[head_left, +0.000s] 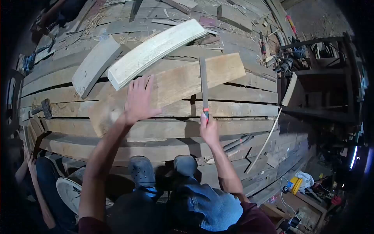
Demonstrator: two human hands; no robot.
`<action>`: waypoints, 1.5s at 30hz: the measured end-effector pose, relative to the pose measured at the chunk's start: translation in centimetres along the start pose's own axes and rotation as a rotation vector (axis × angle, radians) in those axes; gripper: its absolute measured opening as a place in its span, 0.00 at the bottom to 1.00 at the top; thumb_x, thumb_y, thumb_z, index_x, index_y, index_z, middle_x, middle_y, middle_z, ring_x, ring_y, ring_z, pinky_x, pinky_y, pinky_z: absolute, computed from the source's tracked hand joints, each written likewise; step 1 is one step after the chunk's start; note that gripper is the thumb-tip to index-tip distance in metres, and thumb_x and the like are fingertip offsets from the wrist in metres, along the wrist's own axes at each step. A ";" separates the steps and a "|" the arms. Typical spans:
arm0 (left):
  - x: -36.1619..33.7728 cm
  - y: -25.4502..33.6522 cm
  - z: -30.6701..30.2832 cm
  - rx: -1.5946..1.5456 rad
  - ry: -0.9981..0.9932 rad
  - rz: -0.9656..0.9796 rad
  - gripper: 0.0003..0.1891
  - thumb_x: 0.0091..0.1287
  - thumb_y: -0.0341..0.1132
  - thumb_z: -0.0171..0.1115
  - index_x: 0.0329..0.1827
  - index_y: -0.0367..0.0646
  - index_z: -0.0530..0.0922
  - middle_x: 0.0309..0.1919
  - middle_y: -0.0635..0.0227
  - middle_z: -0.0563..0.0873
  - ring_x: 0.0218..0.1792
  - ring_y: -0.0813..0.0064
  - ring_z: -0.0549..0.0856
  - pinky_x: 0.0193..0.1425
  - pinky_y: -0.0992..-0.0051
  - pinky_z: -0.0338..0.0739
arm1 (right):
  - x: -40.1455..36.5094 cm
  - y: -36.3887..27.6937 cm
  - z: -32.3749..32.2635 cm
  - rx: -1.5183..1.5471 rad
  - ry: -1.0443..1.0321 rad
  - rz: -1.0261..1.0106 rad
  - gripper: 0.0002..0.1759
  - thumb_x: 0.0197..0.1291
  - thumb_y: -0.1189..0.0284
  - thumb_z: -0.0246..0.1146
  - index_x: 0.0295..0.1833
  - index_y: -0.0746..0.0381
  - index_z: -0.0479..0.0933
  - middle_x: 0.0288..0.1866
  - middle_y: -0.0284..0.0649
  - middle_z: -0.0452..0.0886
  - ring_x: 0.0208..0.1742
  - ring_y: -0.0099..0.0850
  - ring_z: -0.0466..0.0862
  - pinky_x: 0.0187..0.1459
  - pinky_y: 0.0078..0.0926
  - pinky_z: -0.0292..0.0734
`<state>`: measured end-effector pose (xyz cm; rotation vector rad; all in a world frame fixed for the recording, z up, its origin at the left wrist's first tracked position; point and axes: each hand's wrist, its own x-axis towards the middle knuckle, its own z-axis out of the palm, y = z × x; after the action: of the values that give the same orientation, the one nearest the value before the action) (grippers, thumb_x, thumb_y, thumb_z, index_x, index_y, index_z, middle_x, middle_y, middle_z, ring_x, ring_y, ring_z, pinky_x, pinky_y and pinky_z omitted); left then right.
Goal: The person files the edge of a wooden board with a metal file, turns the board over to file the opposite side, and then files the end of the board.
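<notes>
My left hand (140,100) lies flat on a long, pale, gently curved wooden board (175,82), its fingers stretched out. In my right hand (210,130) is the red and black handle of a flat metal file (203,82). The file's blade points away from me and crosses the right part of the board. The board rests on the slatted wooden platform (233,93); my left forearm hides a bit of its left end.
Behind the board lie a carved whitish curved piece (159,50) and a grey curved block (95,65). A hammer (46,108) is at the left, near another person's arm (39,187). Metal tools (238,143) and a thin stick (265,141) lie at the right.
</notes>
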<state>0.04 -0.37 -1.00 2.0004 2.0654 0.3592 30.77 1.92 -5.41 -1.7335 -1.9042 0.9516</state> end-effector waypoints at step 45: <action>-0.1 -0.4 0.6 0.029 -0.007 0.002 0.63 0.45 0.62 0.77 0.80 0.33 0.58 0.69 0.46 0.69 0.71 0.48 0.67 0.77 0.51 0.58 | -2.0 -4.1 0.4 -0.174 -0.132 0.011 0.26 0.76 0.56 0.56 0.43 0.73 0.78 0.25 0.66 0.81 0.34 0.66 0.85 0.36 0.62 0.78</action>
<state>-0.10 -0.46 -1.66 2.0172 2.0758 0.3236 27.90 -0.18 -2.52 -1.8190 -2.1199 0.9509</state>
